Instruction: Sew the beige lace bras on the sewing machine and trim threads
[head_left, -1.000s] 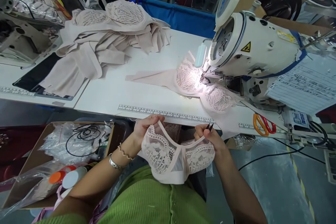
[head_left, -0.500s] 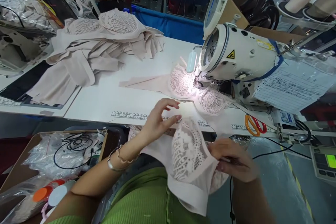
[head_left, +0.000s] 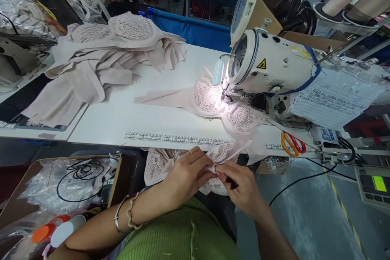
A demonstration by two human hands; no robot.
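Pinched bra (head_left: 224,151) in closed fingertips of left hand (head_left: 189,172) and right hand (head_left: 242,185) (something dark (head_left: 234,185) in right palm, too). Had lace above and below fingertips, near table (head_left: 158,120).

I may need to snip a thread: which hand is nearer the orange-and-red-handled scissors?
Right. The right hand is below and left of the scissors in view; the left hand is farther left.

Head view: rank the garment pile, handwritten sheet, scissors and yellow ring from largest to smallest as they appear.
1. Garment pile
2. Handwritten sheet
3. Scissors, going by the handles
4. Yellow ring
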